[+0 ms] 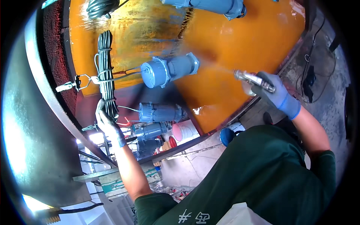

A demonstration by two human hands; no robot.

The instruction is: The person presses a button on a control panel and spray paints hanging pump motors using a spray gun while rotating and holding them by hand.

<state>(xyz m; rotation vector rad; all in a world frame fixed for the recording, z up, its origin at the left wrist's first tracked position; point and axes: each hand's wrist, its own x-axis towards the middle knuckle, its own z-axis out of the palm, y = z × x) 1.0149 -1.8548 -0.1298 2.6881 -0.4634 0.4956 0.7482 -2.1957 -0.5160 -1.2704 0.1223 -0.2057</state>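
My gloved left hand (107,122) grips the lower end of a tied bundle of black cable (106,71). In my right hand (277,92), in a blue-grey glove, is a metal spray gun (255,79) with its nozzle pointing left. A faint mist runs from the nozzle toward a blue-grey cylindrical motor (167,70). The motor lies sideways in view, apart from both hands, with a cable leading from its left end toward the bundle. A metal hook (84,81) sits beside the bundle.
An orange, paint-stained panel (228,41) stands behind the motor. Other blue-grey motors (159,112) line up nearer me, and one more (210,5) is at the top edge. A pink-and-white bucket (185,131) is below. A curved metal rail (48,90) runs down the left.
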